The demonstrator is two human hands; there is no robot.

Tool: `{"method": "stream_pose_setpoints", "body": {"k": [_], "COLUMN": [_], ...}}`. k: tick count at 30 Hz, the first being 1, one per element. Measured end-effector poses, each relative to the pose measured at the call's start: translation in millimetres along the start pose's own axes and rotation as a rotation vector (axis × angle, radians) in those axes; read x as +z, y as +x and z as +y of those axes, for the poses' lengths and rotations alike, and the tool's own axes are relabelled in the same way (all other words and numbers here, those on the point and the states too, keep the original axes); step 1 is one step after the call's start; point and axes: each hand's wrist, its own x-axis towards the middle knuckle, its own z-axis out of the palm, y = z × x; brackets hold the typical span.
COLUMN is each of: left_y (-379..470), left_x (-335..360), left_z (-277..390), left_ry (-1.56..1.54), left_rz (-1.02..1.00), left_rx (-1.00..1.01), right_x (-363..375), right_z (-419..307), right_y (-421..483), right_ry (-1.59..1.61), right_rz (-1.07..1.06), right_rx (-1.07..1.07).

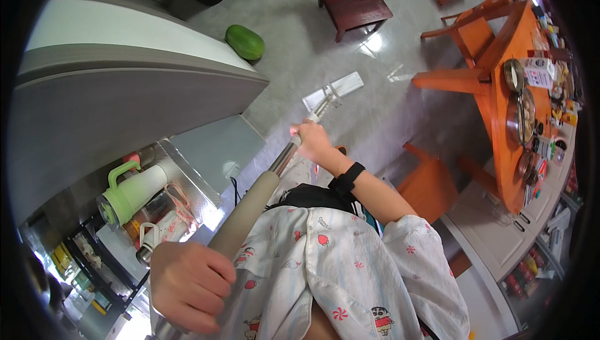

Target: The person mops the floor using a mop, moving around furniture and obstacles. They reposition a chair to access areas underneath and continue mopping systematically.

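Observation:
A mop with a long pole (284, 157) slants across my body, from the lower left up to the floor ahead. Around the upper part of the pole, below the thick grey-beige grip sleeve (248, 211), my left hand (190, 288) is closed. My right hand (311, 139), with a black band on its wrist, grips the pole farther down, close to the white joint. The flat white mop head (333, 90) lies on the grey tile floor (290, 77), beyond my right hand. My feet are mostly hidden by my clothes and arm.
A large green melon-like fruit (245, 42) lies on the floor beside a grey cabinet panel (140, 101). Ahead stands a dark red wooden chair (355, 2). To the right is an orange wooden table (499, 101) bearing pots. A green-handled jug (133, 194) stands at the left.

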Motion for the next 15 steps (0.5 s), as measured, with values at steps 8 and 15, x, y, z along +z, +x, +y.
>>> {"method": "stream_pose_setpoints", "body": {"k": [8,15], "left_y": [-1.0,-14.2], "left_x": [-20.6,-41.0], "left_z": [-26.0,-28.9], "left_ry": [0.109,0.151], "left_rz": [-0.061,0.06], "left_rx": [-0.063,0.032], "right_x": [2.8,1.2], "right_z": [-20.4,-33.2], "right_y": [82.5,102.6], "right_ry": [0.223,0.253], "right_rz": [0.253,0.3], "right_rx": [0.05,0.08]}}
